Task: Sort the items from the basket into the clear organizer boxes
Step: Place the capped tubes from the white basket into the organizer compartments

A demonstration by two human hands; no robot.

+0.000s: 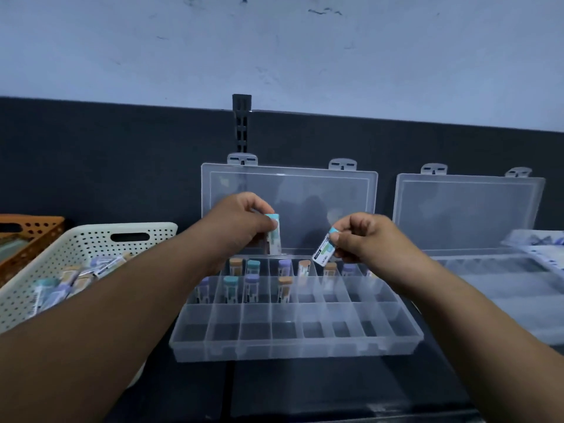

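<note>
Grip: both my hands pinch one small item each; my left hand [244, 221] holds a teal-capped labelled vial [272, 233] upright, my right hand [360, 236] holds a second teal-capped vial [324, 250] tilted, cap up.
Why held so: I judge the upright one is lined up to drop cap-up into a cell, like those already standing.
Place: both vials hang over the back row of the clear plastic compartment box [296, 334], lid open.
Count in box: about ten vials that I can see, standing in the two far rows, with tan, teal and purple caps; the near row is bare.
Source: white perforated plastic basket [91, 236] on my left holds several more, too jumbled to count.
Other: second clear organizer box [470, 209] stands open to the right.
</note>
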